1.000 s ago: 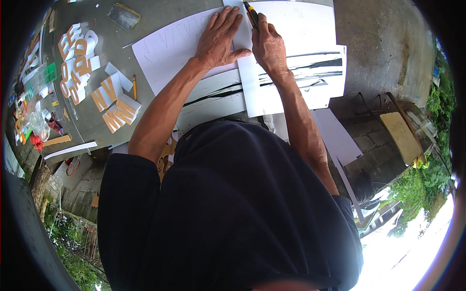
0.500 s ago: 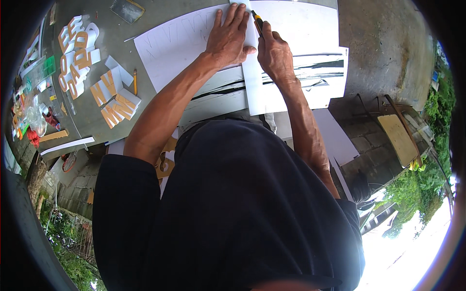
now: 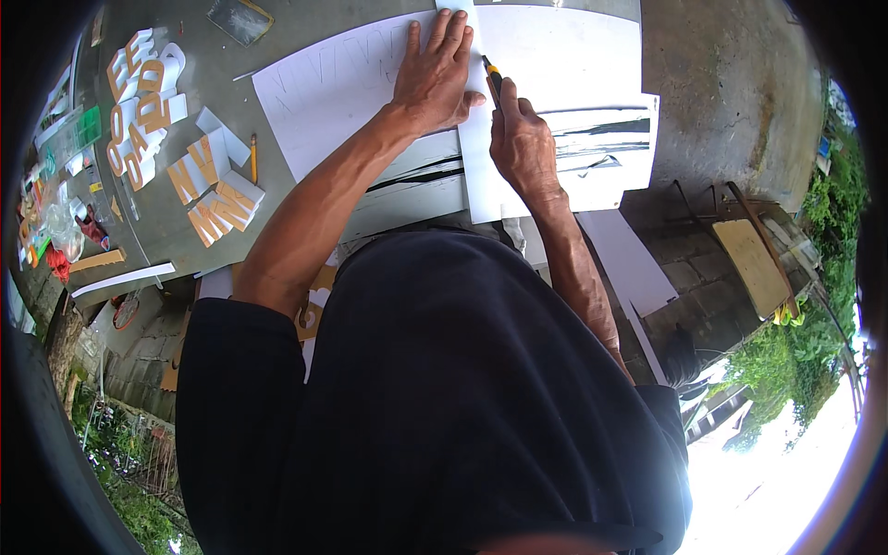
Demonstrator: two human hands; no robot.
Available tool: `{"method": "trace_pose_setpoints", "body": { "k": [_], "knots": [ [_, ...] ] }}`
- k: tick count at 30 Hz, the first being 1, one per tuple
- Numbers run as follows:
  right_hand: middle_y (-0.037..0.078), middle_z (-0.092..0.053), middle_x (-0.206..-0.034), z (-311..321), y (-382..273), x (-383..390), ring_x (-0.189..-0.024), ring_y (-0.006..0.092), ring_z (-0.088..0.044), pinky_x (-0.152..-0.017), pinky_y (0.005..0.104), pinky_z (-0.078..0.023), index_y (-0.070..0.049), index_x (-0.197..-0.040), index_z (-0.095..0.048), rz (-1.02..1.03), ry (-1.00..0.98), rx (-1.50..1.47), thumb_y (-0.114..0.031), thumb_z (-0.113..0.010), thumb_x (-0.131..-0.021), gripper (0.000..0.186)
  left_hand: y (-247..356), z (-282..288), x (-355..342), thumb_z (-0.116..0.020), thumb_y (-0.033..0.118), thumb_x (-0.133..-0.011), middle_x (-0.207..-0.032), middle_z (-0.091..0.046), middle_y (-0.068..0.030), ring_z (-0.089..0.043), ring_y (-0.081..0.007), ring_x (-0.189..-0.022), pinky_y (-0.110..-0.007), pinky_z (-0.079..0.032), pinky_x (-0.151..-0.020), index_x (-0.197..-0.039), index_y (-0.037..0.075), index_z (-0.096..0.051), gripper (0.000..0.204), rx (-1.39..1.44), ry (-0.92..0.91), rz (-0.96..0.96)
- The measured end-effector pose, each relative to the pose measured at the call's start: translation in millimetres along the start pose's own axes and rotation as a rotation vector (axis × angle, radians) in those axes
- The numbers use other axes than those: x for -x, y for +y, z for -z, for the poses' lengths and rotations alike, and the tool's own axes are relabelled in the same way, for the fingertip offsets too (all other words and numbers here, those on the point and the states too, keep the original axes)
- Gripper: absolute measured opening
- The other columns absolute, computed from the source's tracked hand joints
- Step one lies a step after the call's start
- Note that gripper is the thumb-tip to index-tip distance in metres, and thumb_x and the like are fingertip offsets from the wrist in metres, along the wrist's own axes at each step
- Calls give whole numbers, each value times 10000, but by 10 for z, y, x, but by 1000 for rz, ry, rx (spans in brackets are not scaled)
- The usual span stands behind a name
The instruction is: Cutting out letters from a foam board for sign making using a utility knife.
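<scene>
My left hand [image 3: 433,85] lies flat on a long white strip [image 3: 479,171], fingers stretched out and thumb spread to the side. The strip runs away from me across a large white sheet [image 3: 573,51], which has faint pencil lines on its left part. Closed around a black and yellow utility knife [image 3: 493,78], my right hand [image 3: 524,143] is just right of the strip. The blade points away from me, close to the strip's right edge; whether it touches the sheet is hard to tell. Nearer me lies a white board with black streaks [image 3: 592,139].
Cut-out letters with white sides and brown faces [image 3: 146,111] stand on the grey table [image 3: 305,23] at left, beside a pencil [image 3: 253,159]. A dark flat plate [image 3: 240,20] lies at the far left. Clutter including a green box [image 3: 88,127] sits along the left edge.
My right hand and the utility knife have moved toward me along the strip's right edge. My left hand stays in nearly the same place on the strip.
</scene>
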State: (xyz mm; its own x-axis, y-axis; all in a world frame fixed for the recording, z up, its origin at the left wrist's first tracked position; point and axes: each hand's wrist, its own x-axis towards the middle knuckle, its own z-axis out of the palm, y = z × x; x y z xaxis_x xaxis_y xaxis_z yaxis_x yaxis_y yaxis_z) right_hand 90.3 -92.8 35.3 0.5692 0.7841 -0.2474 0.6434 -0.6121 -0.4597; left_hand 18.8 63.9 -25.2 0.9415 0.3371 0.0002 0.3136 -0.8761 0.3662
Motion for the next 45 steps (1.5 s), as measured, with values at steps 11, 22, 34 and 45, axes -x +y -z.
{"method": "trace_pose_setpoints", "body": {
  "k": [11,22,34,45],
  "knots": [
    [251,-653,-874,-26,-10,194,-689,405,-703,-589,499,-579,21,-1415,-406,-52,-25,-1,-88,-554,-971,480,42,52,2,-853,412,-766,-1614,-273,-235,-207,-373,-1521,-631,-207,-1193,-1468,-100,-393,983,8,-19,2],
    [242,-645,-883,-50,-8,249,-656,401,-693,-557,490,-573,45,-1422,-373,-28,-26,35,-92,-552,-964,510,56,73,-1,-845,424,-770,-1611,-273,-247,-203,-382,-1520,-625,-195,-1193,-1472,-102,-387,989,-27,-44,5],
    [231,-639,-873,-86,-8,259,-632,374,-697,-522,457,-576,101,-1401,-389,-1,-2,100,-68,-562,-922,536,79,80,-19,-814,476,-782,-1629,-244,-236,-160,-364,-1537,-614,-165,-1208,-1497,-87,-363,1016,-87,-106,26],
    [238,-700,-933,171,37,376,-812,323,-729,-677,444,-561,45,-1415,-470,-240,207,-500,-160,-558,-981,488,-26,-1,5,-817,467,-778,-1632,-234,-244,-147,-385,-1540,-578,-143,-1229,-1503,-89,-350,1026,-6,-41,4]
  ]
}}
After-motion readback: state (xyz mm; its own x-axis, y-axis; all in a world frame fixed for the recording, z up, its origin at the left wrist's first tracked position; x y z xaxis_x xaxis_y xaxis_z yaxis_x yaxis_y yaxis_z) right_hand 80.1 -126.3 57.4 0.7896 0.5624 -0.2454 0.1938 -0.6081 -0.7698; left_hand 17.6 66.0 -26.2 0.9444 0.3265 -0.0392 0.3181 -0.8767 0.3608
